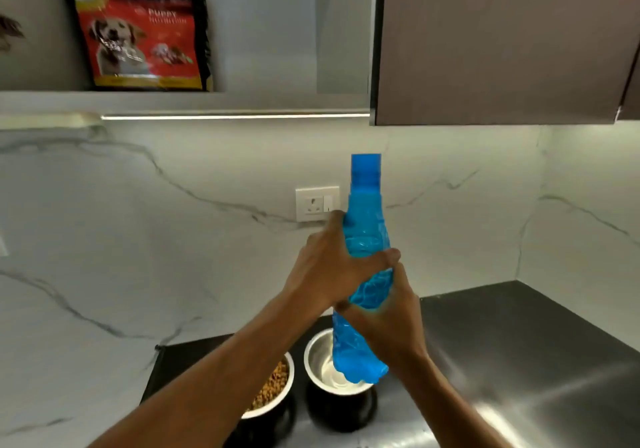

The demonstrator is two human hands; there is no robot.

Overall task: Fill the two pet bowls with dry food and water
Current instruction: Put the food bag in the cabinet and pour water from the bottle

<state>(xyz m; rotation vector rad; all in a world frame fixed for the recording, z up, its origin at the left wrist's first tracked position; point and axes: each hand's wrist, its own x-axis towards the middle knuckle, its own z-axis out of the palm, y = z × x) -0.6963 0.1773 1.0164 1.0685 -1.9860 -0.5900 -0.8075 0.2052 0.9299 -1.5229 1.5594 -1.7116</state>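
Note:
I hold a blue plastic water bottle (366, 225) upright in mid-air, its blue cap on top. My left hand (325, 267) wraps its middle from the left. My right hand (388, 319) grips it lower down from the right. Below the bottle stand two black pet bowls with steel insides. The left bowl (273, 383) holds brown dry food and is partly hidden by my left forearm. The right bowl (323, 361) shows a shiny steel inside; I cannot tell whether it holds water. A red and black bag of puppy food (138, 28) stands on the shelf above.
The bowls stand on a steel counter (536, 361) that runs to the right corner. A marble wall with a white socket (315, 203) rises behind. A brown cupboard door (502, 42) hangs at upper right, a lit shelf edge (235, 116) at upper left.

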